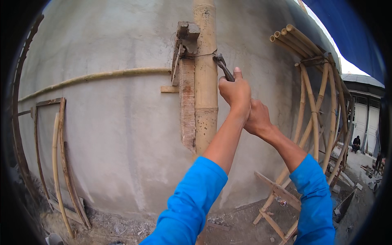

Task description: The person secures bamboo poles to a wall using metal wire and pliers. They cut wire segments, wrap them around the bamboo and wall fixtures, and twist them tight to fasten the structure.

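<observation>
The left hand [235, 92] is closed tight around the handles of the pliers [223, 66], thumb up, just right of the upright bamboo pole [206, 81]. The pliers' nose bites the thin wire [199, 55] where it comes round the pole's right face, high on the pole. The right hand [257, 118] sits just behind and below the left wrist, away from the pole; whether it is curled or holds anything I cannot tell, since the left forearm hides its fingers. The wire already runs around the pole and the rough wooden board [187, 102] touching the pole's left side, under a broken block [187, 36] at the board's top, so the wrap looks laid on. Judging by the pliers gripping its end, the twisting or tightening seems to be in hand, and any trimming appears not yet done; the knot itself is too small to read. A thinner bamboo rail [98, 76] runs left from the board across the grey plastered wall [122, 134]. Far left of the pole, bent bamboo strips [61, 171] lean against the wall. To the pole's right, a bamboo frame [314, 110] stands with a bundle of poles on top, and beyond it a person [356, 143] sits by white doors.
</observation>
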Tool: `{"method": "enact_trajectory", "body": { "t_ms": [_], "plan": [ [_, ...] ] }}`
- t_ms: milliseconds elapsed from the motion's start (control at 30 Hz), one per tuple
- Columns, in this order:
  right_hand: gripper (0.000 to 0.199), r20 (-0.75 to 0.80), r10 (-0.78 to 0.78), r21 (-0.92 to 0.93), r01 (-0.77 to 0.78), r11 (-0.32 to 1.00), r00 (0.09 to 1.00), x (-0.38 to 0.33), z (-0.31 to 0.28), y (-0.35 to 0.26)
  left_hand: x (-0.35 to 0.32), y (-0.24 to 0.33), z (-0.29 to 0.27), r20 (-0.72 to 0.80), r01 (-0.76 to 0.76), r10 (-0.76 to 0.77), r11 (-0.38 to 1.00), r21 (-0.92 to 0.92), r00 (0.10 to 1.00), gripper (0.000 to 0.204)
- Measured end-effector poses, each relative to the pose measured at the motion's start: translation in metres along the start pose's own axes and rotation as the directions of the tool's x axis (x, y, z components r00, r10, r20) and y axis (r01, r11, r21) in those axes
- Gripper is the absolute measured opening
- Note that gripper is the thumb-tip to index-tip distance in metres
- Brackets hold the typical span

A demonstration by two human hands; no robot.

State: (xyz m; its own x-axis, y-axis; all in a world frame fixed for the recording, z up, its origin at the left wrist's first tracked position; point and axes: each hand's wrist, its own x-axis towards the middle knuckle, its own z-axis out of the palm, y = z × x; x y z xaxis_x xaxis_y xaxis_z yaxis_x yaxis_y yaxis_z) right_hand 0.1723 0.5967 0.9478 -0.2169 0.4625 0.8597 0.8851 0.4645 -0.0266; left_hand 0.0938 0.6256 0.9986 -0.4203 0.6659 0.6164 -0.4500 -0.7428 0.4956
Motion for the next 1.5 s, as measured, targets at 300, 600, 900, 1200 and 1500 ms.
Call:
{"method": "enact_trajectory", "body": {
  "t_ms": [300,600,900,1200,1500],
  "plan": [
    [0.026,-0.241,-0.059,0.265,0.125,0.956,0.969,0.019,0.089,0.042,-0.004,-0.011,0.003,-0.129,-0.122,0.178,0.926,0.358,0.976,0.04],
    [0.029,-0.219,-0.009,-0.069,-0.006,0.998,0.976,-0.006,0.008,0.012,0.004,0.005,0.001,0.014,0.023,-0.026,0.985,0.173,1.0,0.055],
    [0.054,0.558,-0.025,0.661,-0.426,0.617,0.83,0.005,-0.074,-0.003,0.01,0.013,-0.024,0.725,0.591,-0.076,0.641,-0.49,0.684,0.063],
    [0.024,0.556,0.08,0.207,-0.231,0.951,0.827,0.025,-0.154,-0.05,-0.038,0.021,-0.032,0.182,-0.185,0.173,0.982,0.048,0.968,0.054],
    [0.014,0.391,0.194,-0.277,-0.086,0.957,0.9,0.053,-0.167,-0.056,-0.021,0.009,-0.12,0.361,-0.422,0.684,-0.085,0.903,0.634,0.122]
  ]
}}
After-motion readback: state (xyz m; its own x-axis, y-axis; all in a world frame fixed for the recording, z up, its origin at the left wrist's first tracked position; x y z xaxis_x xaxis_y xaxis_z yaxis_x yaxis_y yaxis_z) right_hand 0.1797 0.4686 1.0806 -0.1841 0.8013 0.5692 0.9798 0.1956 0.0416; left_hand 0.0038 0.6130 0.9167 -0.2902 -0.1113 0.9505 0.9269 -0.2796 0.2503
